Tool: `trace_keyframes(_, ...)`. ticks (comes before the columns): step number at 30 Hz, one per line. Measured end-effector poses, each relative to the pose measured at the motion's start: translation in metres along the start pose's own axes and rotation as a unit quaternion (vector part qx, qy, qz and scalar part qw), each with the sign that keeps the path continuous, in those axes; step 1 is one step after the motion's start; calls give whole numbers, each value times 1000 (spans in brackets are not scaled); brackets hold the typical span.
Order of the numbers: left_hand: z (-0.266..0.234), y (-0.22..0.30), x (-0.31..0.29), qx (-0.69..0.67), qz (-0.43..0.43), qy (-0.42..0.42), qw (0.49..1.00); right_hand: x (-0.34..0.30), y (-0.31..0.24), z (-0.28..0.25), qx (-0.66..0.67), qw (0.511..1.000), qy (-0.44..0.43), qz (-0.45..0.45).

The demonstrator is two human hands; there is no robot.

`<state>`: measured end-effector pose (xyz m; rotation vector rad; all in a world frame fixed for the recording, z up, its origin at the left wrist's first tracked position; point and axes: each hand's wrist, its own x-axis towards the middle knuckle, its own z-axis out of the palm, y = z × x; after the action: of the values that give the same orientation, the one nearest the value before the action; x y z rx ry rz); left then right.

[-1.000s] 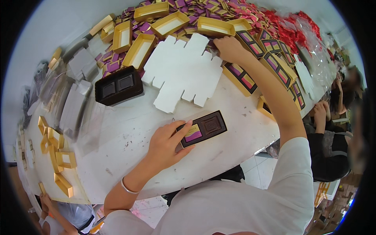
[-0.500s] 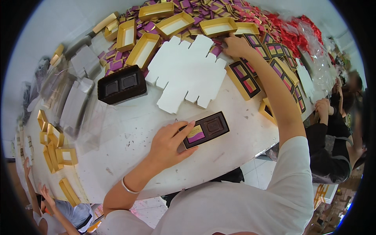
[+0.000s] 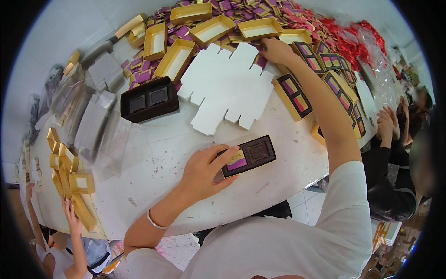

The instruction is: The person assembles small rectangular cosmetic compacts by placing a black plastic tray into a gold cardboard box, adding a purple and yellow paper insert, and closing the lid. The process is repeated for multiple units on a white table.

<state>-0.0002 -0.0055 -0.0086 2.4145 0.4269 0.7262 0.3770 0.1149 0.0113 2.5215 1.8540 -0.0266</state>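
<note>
A person's left hand [image 3: 200, 173] clamps its fingers [image 3: 228, 158] on one end of a slim black-and-gold two-compartment box [image 3: 259, 152] on the white tabletop [image 3: 153, 186]; the right hand [image 3: 277, 51] is at small purple-and-gold squares [image 3: 261, 62], its grip impossible to tell. A careless sweep of the right forearm [image 3: 316, 90] could topple the filled gold-sided rectangular boxes [image 3: 293, 96] crowded beside it.

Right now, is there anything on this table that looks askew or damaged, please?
Mostly the filled boxes at right: they lie overlapping at different angles, not in neat rows. The white tabletop also has dark marks, whether scuffs or dirt I cannot tell. The box in the left hand shows no clear damage.
</note>
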Motion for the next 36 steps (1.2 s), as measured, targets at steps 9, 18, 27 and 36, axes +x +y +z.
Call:
trace_keyframes(9, 3, -3, 0, 11, 26, 4, 1000, 11, 23, 8, 203, 975, 24, -81)
trace_keyframes(18, 2, -2, 0, 7, 20, -2, 1000, 28, 14, 1, 145, 987, -54, -36)
trace_keyframes(27, 3, -4, -4, 14, 1, 3, 1000, -61, 5, -76, 121, 979, 17, -166)
trace_keyframes(36, 8, -8, -4, 1, -11, -13, 1000, -248, -68, -17, 342, 893, -27, -293)
